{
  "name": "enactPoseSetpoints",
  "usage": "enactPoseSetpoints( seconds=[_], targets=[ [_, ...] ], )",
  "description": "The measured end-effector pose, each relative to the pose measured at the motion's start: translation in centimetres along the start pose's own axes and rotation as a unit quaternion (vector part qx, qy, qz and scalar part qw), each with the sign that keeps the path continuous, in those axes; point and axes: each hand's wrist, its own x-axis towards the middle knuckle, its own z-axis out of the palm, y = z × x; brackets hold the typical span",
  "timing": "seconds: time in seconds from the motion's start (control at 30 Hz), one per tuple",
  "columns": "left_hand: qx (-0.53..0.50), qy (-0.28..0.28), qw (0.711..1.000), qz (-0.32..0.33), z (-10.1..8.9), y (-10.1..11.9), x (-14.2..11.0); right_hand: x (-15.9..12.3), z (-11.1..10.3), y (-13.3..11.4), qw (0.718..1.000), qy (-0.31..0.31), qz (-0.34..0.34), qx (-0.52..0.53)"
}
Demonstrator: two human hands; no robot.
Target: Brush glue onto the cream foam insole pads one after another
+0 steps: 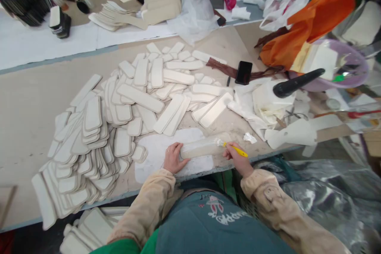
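Note:
A long pale strip [199, 148] with rounded ends lies flat near the table's front edge, partly coated with something whitish and glossy. My left hand [175, 158] holds the strip's left end, thumb along the near edge and fingers at the far corner. In my right hand [238, 158] is a small yellow-handled brush [240, 151], closed round the handle. White paste covers the bristles, which touch the strip toward its right end. Under the strip is a white paper sheet [154, 147]. Left of it and beyond spreads a large pile of similar pale strips [119, 115].
A white container [269, 101] with a black handle [299, 82] stands to the right, near scissors [293, 115]. Farther back are a phone [243, 72], a purple basin [355, 67] and an orange bag [312, 27]. Crumpled white scrap [250, 138] lies right of the brush.

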Motion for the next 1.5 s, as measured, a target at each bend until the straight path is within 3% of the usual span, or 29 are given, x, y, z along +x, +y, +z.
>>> enactPoseSetpoints(
  seconds=[0.13,0.27,0.37,0.6,0.7,0.8,0.97,1.33,1.5],
  targets=[
    [0.002,-0.004,1.0,-0.006,0.0,0.0,0.0,0.3,-2.1,0.2,0.999,0.044,-0.002,-0.012],
    [0.004,-0.011,1.0,-0.015,0.0,0.1,0.0,-0.8,-1.9,-0.6,0.999,0.046,-0.013,-0.012],
    [0.003,-0.007,1.0,-0.008,-0.2,0.3,0.0,-2.1,0.2,-1.3,1.0,0.002,-0.013,0.022],
    [0.002,-0.01,1.0,-0.016,-0.2,0.3,-0.1,-3.1,8.0,-1.0,0.98,-0.197,0.001,0.04],
    [-0.001,-0.012,1.0,-0.015,-0.1,0.2,-0.2,-2.7,9.7,-0.6,0.973,-0.23,0.01,0.034],
    [0.001,-0.012,1.0,-0.009,0.0,-0.1,-0.4,-2.2,10.1,-0.4,0.97,-0.239,0.021,0.026],
    [0.004,-0.01,1.0,-0.005,0.0,-0.2,-0.4,-1.8,8.4,0.0,0.976,-0.215,0.025,0.02],
    [0.008,-0.012,1.0,-0.004,-0.1,0.2,0.0,-0.8,-0.8,0.4,0.998,-0.061,0.012,-0.029],
    [0.013,-0.004,1.0,-0.001,-0.1,0.2,-0.1,-0.7,-3.2,0.5,0.997,-0.006,-0.017,-0.077]
  ],
)
